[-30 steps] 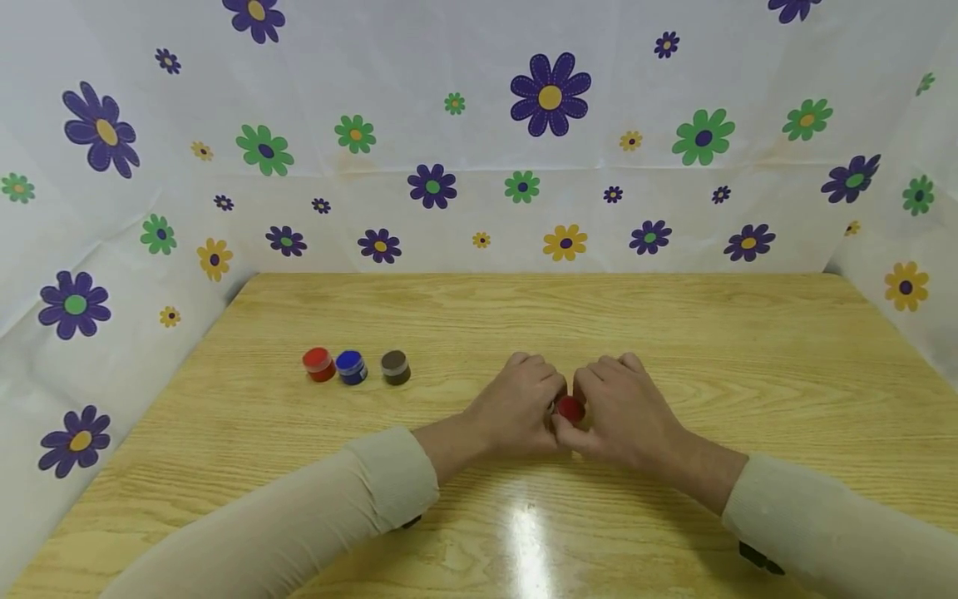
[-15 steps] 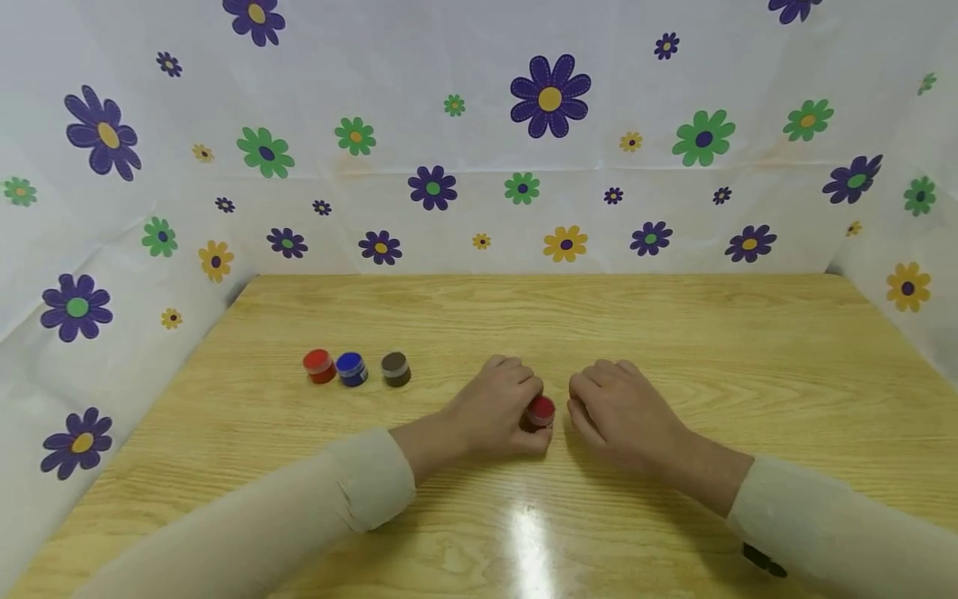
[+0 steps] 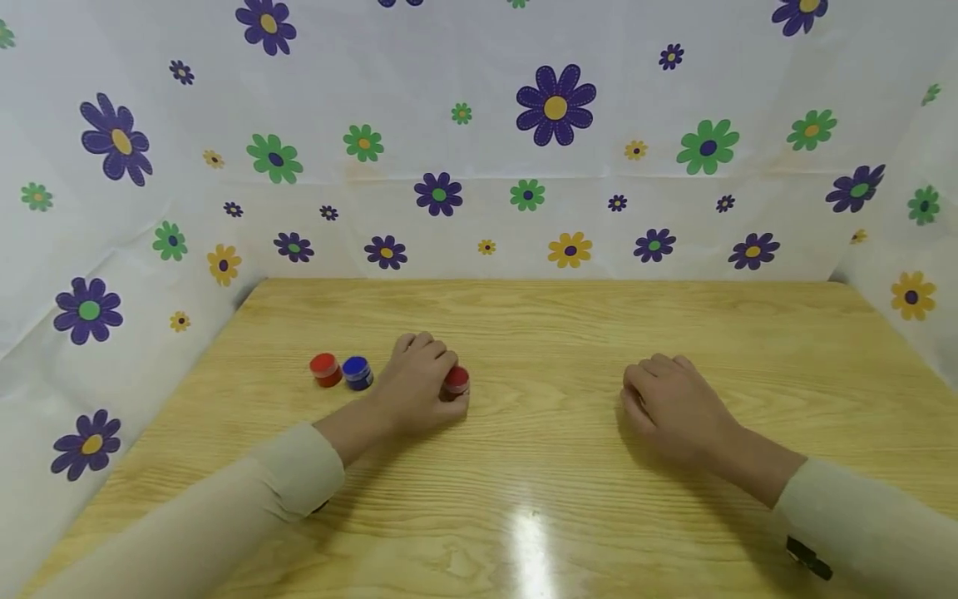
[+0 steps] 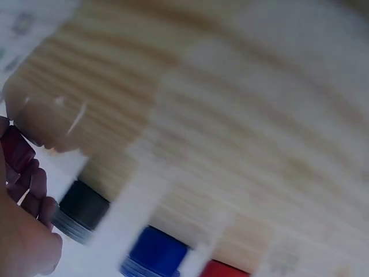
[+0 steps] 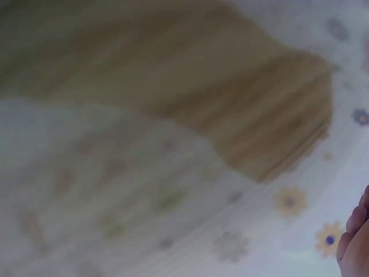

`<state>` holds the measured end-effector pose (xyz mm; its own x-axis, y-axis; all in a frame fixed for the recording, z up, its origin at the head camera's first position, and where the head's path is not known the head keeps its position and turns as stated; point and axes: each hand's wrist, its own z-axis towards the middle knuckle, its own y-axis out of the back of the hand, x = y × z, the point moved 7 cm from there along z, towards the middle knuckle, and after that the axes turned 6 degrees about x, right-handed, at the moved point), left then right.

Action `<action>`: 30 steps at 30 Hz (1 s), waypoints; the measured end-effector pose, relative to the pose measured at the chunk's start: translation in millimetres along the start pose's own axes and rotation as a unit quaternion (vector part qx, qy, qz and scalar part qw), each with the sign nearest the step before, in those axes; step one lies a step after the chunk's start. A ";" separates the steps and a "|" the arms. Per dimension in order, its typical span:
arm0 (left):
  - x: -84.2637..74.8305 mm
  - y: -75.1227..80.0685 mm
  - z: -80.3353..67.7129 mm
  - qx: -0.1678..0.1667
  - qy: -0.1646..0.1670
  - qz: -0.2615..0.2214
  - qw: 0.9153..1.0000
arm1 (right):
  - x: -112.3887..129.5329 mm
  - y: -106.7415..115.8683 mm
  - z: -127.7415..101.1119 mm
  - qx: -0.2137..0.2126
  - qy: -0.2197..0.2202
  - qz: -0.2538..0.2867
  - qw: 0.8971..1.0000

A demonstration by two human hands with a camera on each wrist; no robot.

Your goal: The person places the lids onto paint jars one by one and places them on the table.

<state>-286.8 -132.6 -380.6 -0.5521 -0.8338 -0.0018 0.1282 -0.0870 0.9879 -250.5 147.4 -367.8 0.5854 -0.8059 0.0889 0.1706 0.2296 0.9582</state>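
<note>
My left hand (image 3: pixel 415 383) grips a small dark red paint jar (image 3: pixel 456 381) between thumb and fingers, over the left middle of the table. In the left wrist view this jar (image 4: pixel 16 151) shows at the left edge, inside the curled fingers. A blackish jar (image 4: pixel 83 206) stands close to the fingertips there; in the head view the hand hides it. To the left of the hand are a blue jar (image 3: pixel 358 373) and a bright red jar (image 3: pixel 325 369), side by side. Well to the right, my right hand (image 3: pixel 677 408) rests with loosely curled fingers, nothing visible in it.
The wooden table (image 3: pixel 539 333) reaches back to a white cloth (image 3: pixel 494 150) printed with purple, green and yellow flowers, which also runs along both sides. A bright glare patch (image 3: pixel 531 541) lies near the table's front.
Both hands were together at the dark red jar. The right hand let go and drew away to the right, while the left carried the jar leftward, in front of the blackish jar.
</note>
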 end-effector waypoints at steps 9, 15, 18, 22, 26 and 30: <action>50.2 0.0 -11.7 0.023 0.069 0.004 0.997 | -69.0 1.0 -11.8 0.032 -0.107 0.011 0.994; 88.0 -1.9 -30.9 0.026 0.097 0.005 0.995 | -101.8 7.0 -22.5 0.035 -0.139 -0.006 0.990; 103.9 -1.0 -40.9 0.032 0.110 0.009 0.993 | -112.6 6.6 -26.5 0.045 -0.147 -0.011 0.988; 112.6 1.3 -48.0 0.044 0.108 0.006 0.993 | -119.8 3.2 -31.8 0.063 -0.155 -0.009 0.986; 111.6 3.9 -49.5 0.055 0.103 -0.012 0.993 | -120.4 4.0 -34.1 0.068 -0.154 -0.006 0.986; 111.8 7.3 -52.3 0.067 0.109 -0.022 0.992 | -119.0 7.9 -30.9 0.069 -0.146 -0.004 0.987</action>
<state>-304.5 -254.9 -381.7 -0.3623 -0.9299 -0.0637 -0.0103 -0.0644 0.9979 -294.3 262.0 -379.2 0.3275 -0.9348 0.1372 0.0534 0.1633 0.9851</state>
